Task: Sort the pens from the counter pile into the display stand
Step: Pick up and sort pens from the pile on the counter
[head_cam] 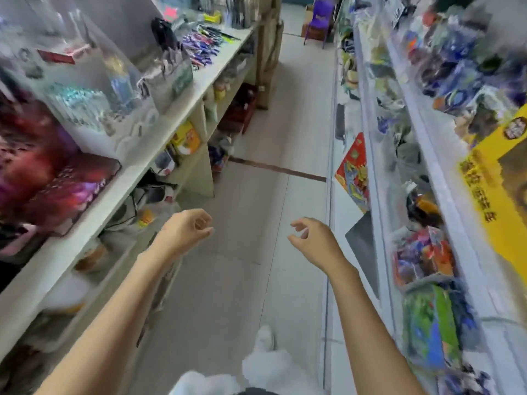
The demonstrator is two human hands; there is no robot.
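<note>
Left hand (186, 228) and right hand (312, 240) hover loosely curled, empty, probably because the pens (199, 45) lie far beyond their fingertips.

Purple-blue pens (201, 45) heaped loosely; lying on white counter (218, 67).

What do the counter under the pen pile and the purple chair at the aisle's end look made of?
The counter looks like painted or laminated board: flat, matte white, with squared edges. Motion blur leaves this open. The purple chair is probably moulded plastic, going by its even, saturated colour and rounded one-piece back.
</note>
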